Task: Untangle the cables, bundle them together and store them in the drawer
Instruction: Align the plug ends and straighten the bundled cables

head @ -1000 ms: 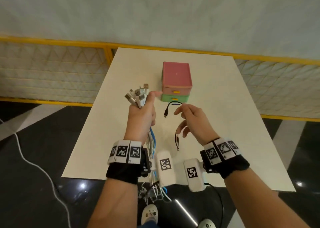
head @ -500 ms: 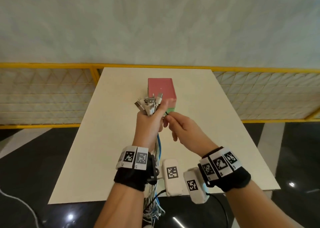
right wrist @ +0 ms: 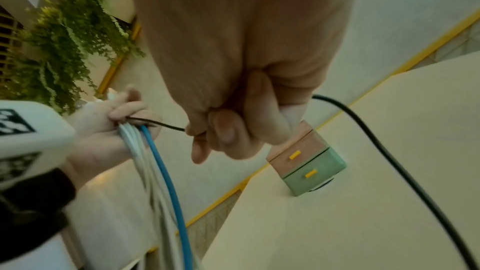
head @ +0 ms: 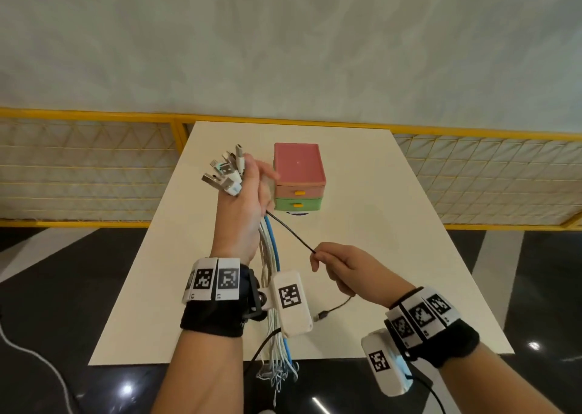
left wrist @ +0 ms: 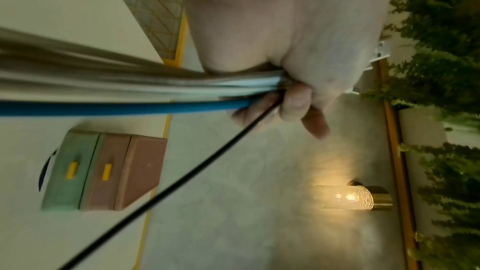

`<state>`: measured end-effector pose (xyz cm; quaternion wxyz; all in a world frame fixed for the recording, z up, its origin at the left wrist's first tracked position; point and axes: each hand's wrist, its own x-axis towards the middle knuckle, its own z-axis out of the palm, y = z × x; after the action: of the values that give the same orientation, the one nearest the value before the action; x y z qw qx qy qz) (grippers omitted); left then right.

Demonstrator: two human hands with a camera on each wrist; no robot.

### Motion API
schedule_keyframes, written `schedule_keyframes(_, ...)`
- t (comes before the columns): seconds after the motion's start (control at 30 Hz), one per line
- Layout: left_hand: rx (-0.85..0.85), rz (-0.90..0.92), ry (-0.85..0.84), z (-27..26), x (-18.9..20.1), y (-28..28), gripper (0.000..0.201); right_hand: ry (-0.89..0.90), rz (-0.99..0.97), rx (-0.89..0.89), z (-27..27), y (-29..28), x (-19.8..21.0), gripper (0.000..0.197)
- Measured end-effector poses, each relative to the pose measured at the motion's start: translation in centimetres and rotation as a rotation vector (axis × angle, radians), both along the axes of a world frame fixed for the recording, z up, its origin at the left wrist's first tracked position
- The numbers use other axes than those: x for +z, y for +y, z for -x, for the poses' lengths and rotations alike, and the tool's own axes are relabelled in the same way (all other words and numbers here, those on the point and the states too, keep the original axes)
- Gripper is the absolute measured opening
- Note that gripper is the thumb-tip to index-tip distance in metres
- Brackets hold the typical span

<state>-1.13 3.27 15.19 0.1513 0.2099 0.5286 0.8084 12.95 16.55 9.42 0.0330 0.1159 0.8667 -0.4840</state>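
Observation:
My left hand [head: 252,199] is raised over the white table [head: 393,224] and grips a bundle of white and blue cables [head: 269,249]. Their USB plugs [head: 225,174] fan out above the fist, and the long ends hang past the table's near edge. A thin black cable [head: 289,231] runs taut from that fist down to my right hand [head: 316,254], which pinches it; its plug [head: 322,315] dangles below. In the left wrist view, my left hand [left wrist: 293,98] clamps the bundle [left wrist: 130,83] and the black cable [left wrist: 182,180]. In the right wrist view, my right hand [right wrist: 221,128] pinches the black cable [right wrist: 161,123].
A small drawer unit [head: 299,177], pink over green with yellow handles, stands shut on the table behind my left hand, with a round dark thing [head: 297,213] under its front. A yellow mesh railing [head: 94,167] runs behind the table. A white cord [head: 31,350] lies on the dark floor at left.
My right hand has drawn away from the left fist toward me and to the right, pulling the black cable straight. The cable's far end now sits in my left hand with the bundle.

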Motion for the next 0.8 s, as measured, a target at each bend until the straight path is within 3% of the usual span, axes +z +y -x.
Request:
schedule_keyframes(0.17, -0.051, -0.135, -0.113, 0.1, 1.8, -0.3, 0.046, -0.061, -0.031, -0.086, -0.2, 2.7, -2.5, 0.028)
schedule_keyframes(0.37, -0.108, -0.164, -0.093, -1.2, 3.0, -0.1, 0.046, -0.138, -0.120, -0.154, 0.9, 4.3, -4.7, 0.030)
schedule_keyframes(0.5, -0.120, -0.181, -0.085, -1.7, 3.3, -0.1, 0.048, -0.272, -0.176, -0.178, 1.5, 5.1, -4.6, 0.038)
schedule_keyframes(0.63, -0.096, -0.203, -0.060, -2.0, 3.6, -0.5, 0.048, -0.521, -0.213, -0.190, 1.2, 5.7, -5.1, 0.056)
schedule_keyframes(0.8, -0.038, -0.158, -0.067, -1.8, 3.5, -0.6, 0.058, -0.618, -0.275, -0.173, -0.1, 6.3, -5.6, 0.033)
